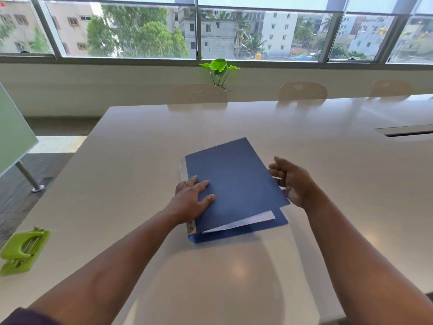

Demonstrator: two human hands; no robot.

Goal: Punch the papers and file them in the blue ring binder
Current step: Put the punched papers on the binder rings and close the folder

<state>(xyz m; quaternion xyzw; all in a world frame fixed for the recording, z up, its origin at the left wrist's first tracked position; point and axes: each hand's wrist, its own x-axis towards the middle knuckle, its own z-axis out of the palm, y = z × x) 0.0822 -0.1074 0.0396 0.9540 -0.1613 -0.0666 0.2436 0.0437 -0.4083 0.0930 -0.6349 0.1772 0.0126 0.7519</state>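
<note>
The blue ring binder (236,184) lies in the middle of the white table (131,146), its front cover slightly raised. White papers (253,221) show inside at the near edge. My left hand (193,197) rests flat on the cover near the spine with fingers spread. My right hand (291,181) is at the binder's right edge, fingers loosely curved beside the cover; whether it touches the cover is unclear. A green hole punch (22,250) sits at the table's left edge, far from both hands.
Pale chairs (302,91) stand along the far side of the table. A cable slot (407,132) is set into the tabletop at the right. A green plant (219,69) stands by the windows. A green board on a metal leg (14,134) is left of the table.
</note>
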